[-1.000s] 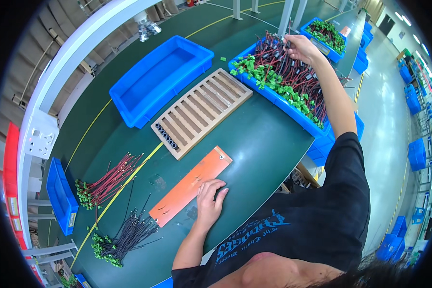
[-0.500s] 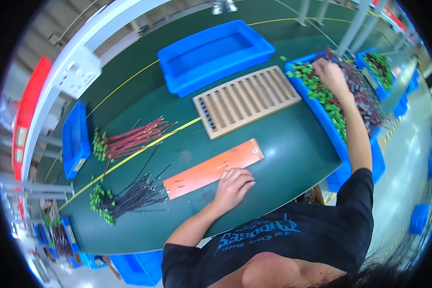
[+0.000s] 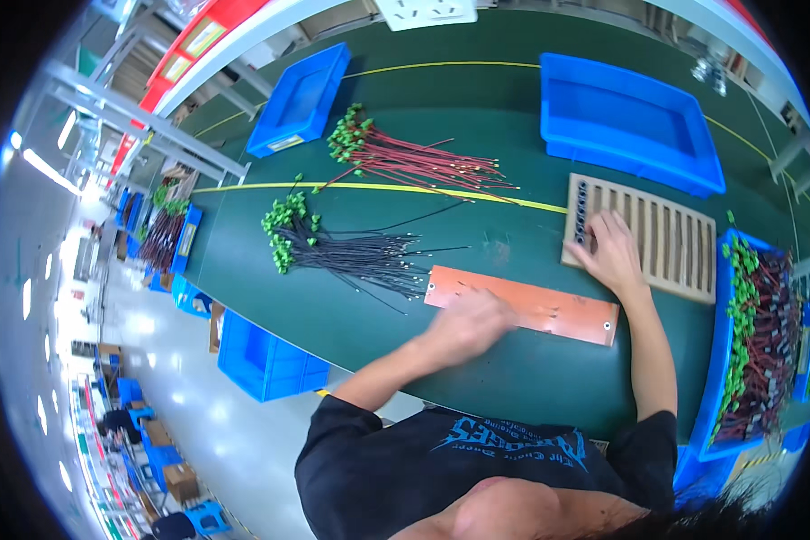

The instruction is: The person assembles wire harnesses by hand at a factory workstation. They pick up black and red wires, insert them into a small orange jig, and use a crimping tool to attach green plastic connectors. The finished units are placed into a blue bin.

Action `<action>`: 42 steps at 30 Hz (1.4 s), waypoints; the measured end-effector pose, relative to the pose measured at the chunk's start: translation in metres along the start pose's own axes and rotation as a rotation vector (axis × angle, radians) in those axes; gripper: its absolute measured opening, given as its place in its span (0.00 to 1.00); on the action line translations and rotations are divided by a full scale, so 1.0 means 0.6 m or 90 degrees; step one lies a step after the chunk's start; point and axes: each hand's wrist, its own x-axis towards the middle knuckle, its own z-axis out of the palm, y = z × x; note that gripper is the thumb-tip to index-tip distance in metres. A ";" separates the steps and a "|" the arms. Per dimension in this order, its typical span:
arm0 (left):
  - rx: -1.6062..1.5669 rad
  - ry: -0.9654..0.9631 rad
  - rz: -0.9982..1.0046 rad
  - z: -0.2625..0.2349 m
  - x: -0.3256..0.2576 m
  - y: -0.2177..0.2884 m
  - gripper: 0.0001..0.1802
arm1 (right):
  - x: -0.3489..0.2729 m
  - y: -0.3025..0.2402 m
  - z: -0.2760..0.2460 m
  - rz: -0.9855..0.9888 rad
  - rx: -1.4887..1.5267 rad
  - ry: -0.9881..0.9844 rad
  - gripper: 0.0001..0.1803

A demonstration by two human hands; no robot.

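Note:
My right hand (image 3: 610, 255) lies over the left end of a slotted wooden rack (image 3: 684, 225), thumb and fingers apart. Its fingertips are beside a row of small black parts (image 3: 581, 200) in the rack's first slot. My left hand (image 3: 471, 326) hovers at the left half of an orange strip (image 3: 562, 313) with a hole near each end. That hand's fingers look bent but are smeared by motion; whether they hold anything is hidden. Left of the strip lies a bundle of black wires (image 3: 351, 255) with green connectors. Farther back is a bundle of red wires (image 3: 423, 160), also with green connectors.
A blue tray (image 3: 634, 148) stands at the back right, a smaller blue bin (image 3: 274, 126) at the back left. At the right edge a blue bin (image 3: 713, 396) holds dark red wires with green connectors. A yellow line (image 3: 513, 202) crosses the green table (image 3: 495, 382).
My right hand has come out of the wire bin at the right and over to the rack. My left hand has moved along the strip toward its left end. The view has turned left.

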 end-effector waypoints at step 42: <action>0.054 0.168 -0.131 -0.203 0.089 -0.168 0.04 | -0.024 0.047 0.027 0.279 0.571 0.248 0.13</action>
